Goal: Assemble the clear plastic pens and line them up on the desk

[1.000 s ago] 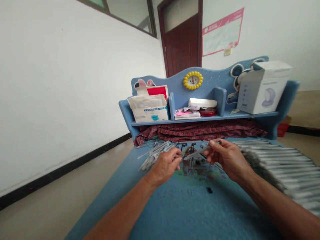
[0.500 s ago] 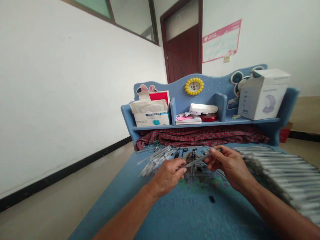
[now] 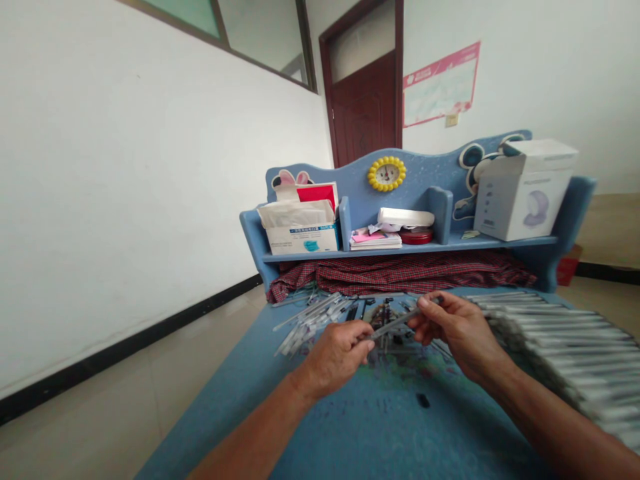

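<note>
Both of my hands are raised over a blue desk [image 3: 350, 433]. My right hand [image 3: 457, 330] is closed on a thin grey pen-like tube [image 3: 395, 323] that slants down to the left. My left hand [image 3: 337, 353] pinches at the tube's lower end with its fingertips pressed together. Loose clear tubes and small dark parts lie in a pile [image 3: 313, 317] just beyond my left hand. Many grey tubes lie side by side in a long row [image 3: 565, 347] along the desk's right side, next to my right forearm.
A blue shelf [image 3: 410, 248] at the desk's back carries a box of masks [image 3: 300, 230], notebooks, a red tin and a white carton [image 3: 523, 190]. Plaid cloth [image 3: 400, 272] lies under it. A small black piece [image 3: 423, 400] sits on the desk. A brown door stands behind.
My left hand's fingertips have closed in on the lower end of the tube. The view has tilted slightly, so the desk sits lower in the picture.
</note>
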